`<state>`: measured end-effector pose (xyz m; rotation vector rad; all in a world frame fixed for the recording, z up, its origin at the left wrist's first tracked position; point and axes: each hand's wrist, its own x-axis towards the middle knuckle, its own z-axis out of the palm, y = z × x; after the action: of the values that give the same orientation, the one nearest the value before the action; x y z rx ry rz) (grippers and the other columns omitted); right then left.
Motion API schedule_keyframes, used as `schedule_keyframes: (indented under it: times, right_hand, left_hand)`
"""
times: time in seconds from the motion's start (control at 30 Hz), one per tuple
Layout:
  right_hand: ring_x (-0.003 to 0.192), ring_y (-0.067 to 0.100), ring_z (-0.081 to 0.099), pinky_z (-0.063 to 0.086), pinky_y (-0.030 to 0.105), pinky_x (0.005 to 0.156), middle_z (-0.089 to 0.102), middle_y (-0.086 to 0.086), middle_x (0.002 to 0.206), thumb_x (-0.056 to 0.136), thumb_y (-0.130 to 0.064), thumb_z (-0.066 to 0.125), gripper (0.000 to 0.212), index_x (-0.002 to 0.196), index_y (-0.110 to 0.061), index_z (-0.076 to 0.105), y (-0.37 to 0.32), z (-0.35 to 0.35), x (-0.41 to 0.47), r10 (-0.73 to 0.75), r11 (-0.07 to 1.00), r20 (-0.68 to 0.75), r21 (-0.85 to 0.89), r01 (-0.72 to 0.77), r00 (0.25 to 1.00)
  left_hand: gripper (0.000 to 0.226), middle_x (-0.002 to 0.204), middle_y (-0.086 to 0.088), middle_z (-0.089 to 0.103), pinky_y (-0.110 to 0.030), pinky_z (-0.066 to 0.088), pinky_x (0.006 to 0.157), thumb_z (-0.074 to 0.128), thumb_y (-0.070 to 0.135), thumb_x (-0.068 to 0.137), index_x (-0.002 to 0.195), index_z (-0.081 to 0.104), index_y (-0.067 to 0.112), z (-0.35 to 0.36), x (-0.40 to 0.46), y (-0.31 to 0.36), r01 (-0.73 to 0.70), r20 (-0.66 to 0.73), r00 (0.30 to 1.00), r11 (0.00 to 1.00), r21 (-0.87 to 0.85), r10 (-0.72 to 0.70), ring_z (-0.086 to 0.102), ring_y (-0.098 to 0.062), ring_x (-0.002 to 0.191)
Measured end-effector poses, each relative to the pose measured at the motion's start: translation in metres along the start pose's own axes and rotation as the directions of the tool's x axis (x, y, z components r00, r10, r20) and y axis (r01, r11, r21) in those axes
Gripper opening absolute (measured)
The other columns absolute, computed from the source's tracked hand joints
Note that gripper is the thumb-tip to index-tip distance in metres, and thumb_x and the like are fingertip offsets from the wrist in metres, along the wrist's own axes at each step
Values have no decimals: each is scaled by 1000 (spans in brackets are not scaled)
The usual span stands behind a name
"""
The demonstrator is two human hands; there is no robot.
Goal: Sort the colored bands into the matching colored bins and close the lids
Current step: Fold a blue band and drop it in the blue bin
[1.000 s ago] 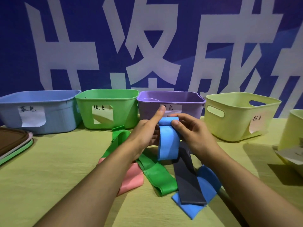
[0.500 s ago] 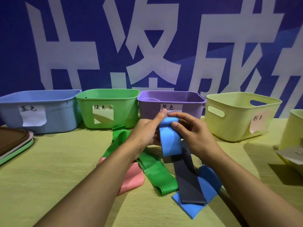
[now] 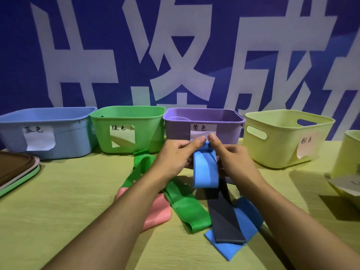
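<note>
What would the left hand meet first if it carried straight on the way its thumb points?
Probably the purple bin: the left hand, pinching the blue band, points at its labelled front wall. Depth is unclear.

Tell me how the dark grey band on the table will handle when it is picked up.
Probably floppy: the blue band pinched by the left hand and right hand droops in a limp loop. Likely light, since the grey band lies thin and flat. It may drag the blue band under it, which it overlaps.

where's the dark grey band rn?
Head view, right of centre on the table: the dark grey band lies across a flat blue band, beside the green band.
</note>
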<state>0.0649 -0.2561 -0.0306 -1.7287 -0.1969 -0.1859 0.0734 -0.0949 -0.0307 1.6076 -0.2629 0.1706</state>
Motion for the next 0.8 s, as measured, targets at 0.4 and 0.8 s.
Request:
schedule_keyframes:
  times: [0.4, 0.8]
  right_hand:
    - [77, 12, 73, 60, 30, 67, 79, -1, 83, 91, -47, 68, 33, 90, -17, 80, 5, -3, 3, -98, 995, -18, 8, 98, 995]
    - [101, 34, 73, 59, 59, 89, 78, 10, 101, 88, -33, 69, 21, 102, -20, 76, 6, -1, 6, -178, 967, 20, 187, 172, 984]
  left_hand:
    - [19, 98, -3, 80, -23, 60, 79, 74, 15, 93, 110, 78, 7, -2, -3, 0, -28, 55, 998, 999, 30, 27, 73, -9, 89]
    - [52, 89, 0, 75, -29, 56, 82, 63, 57, 92, 108, 79, 10, -2, 0, 5, 151, 84, 987, 978, -142, -140, 72, -10, 81]
